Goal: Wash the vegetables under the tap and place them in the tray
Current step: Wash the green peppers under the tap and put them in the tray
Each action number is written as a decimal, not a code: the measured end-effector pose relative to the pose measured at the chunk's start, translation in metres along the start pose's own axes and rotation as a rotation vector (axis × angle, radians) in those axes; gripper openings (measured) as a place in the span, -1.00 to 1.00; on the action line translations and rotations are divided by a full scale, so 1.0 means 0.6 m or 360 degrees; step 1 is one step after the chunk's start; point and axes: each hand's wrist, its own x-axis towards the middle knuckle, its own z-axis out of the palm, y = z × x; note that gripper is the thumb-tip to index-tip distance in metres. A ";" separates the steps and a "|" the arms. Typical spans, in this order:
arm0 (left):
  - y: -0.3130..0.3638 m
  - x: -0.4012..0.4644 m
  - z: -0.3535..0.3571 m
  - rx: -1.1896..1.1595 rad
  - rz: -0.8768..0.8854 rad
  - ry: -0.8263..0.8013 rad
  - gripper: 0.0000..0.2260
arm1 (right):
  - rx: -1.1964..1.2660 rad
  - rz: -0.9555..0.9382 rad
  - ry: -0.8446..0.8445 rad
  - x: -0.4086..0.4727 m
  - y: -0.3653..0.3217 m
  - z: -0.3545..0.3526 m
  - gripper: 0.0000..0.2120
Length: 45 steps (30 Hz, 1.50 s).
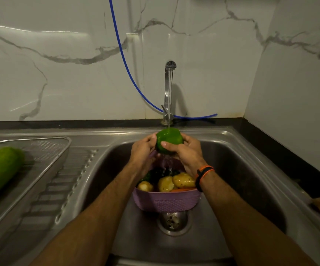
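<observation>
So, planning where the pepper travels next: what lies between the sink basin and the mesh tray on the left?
In the head view, only the ribbed steel drainboard lies between the sink basin and the mesh tray; nothing stands on that stretch.

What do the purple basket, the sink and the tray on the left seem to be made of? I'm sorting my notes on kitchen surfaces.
Purple basket: likely plastic, matte, with a moulded woven pattern on its wall.
Sink: apparently stainless steel, brushed grey with soft reflections and pressed drainboard ridges.
Tray: seemingly metal wire mesh, with a fine grid and a shiny rim.
</observation>
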 end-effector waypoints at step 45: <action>0.106 -0.173 -0.091 0.1857 0.0205 0.0262 -0.29 | -0.2508 -0.0051 -0.1196 -0.116 0.005 0.055 -0.76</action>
